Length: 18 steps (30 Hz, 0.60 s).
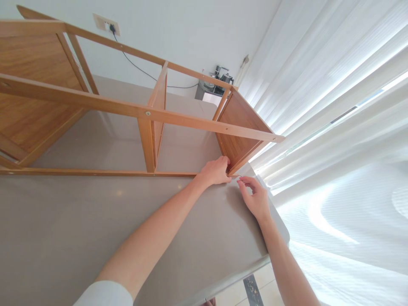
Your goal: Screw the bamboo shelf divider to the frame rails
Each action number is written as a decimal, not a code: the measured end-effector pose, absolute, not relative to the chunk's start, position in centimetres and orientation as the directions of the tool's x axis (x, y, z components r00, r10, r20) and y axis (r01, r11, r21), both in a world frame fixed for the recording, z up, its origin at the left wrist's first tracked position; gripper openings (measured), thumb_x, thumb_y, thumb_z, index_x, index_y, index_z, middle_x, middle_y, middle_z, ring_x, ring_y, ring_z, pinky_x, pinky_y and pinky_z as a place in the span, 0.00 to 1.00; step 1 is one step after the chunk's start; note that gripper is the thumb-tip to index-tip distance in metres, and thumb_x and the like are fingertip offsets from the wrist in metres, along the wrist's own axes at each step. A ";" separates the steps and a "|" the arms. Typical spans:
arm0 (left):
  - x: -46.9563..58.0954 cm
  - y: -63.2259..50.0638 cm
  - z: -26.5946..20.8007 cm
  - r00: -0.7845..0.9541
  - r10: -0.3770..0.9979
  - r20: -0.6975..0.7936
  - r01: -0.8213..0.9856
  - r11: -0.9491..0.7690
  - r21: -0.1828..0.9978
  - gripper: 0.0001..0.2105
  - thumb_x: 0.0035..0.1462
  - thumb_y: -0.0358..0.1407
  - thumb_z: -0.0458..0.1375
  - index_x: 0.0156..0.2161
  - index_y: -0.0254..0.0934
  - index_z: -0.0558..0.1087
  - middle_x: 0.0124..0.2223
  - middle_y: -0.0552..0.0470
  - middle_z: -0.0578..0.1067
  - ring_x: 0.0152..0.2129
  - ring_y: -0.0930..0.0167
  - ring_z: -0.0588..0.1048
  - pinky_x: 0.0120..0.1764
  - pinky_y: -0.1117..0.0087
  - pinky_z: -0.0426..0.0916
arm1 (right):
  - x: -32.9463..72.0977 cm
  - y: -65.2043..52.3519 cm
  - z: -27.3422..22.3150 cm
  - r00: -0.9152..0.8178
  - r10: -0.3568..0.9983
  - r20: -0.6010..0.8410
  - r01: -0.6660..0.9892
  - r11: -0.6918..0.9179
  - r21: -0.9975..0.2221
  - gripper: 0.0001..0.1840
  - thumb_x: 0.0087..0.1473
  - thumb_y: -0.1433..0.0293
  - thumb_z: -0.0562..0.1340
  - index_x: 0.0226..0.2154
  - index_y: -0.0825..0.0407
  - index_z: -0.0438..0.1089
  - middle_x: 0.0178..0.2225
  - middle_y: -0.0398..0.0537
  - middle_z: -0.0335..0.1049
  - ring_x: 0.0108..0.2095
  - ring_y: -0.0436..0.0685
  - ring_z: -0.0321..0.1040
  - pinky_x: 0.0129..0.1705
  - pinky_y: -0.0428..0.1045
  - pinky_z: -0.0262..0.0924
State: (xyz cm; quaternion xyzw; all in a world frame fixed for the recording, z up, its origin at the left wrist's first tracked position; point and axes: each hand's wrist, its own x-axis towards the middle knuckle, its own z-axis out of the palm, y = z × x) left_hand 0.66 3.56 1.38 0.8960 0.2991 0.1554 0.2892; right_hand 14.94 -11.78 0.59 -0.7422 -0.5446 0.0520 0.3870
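1. A grey worktop (95, 229) stretches across the scene, its rounded edge at 4 o'clock, beside white curtains (318, 106) at 3 o'clock.
2. A wooden shelf frame (181, 120) lies on its side along the worktop, running from 9 o'clock to 2 o'clock. Its near end sits close to the worktop's edge, so a hard push that way might slide or rock it.
3. An end panel (239, 112) stands at 2 o'clock, meeting the lower rail (111, 172) just below it. If the supporting grip loosened or the force came at an angle, that joint could shift out of line.
4. The left hand (216, 170), just off centre at 4 o'clock, is curled around the frame's lower corner, its arm reaching up from 7 o'clock with the wrist bent towards the joint.
5. The right hand (255, 199), farther out at 4 o'clock, comes in from 5 o'clock, wrist raised, thumb and fingertips pinched together.
6. A thin tool (239, 176), possibly a hex key, appears between those fingertips, at the rail's end. Too small to identify firmly, it could slip from so light a pinch if turned off its line.
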 end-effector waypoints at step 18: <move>0.7 3.7 1.3 0.778 0.617 0.115 0.424 -0.652 0.628 0.23 0.50 0.45 0.62 0.49 0.41 0.64 0.53 0.48 0.74 0.45 0.60 0.77 0.44 0.63 0.71 | 15.7 -11.2 -0.2 0.373 0.877 0.304 0.775 -0.114 -0.622 0.20 0.60 0.51 0.57 0.37 0.48 0.74 0.38 0.48 0.78 0.37 0.58 0.75 0.41 0.52 0.68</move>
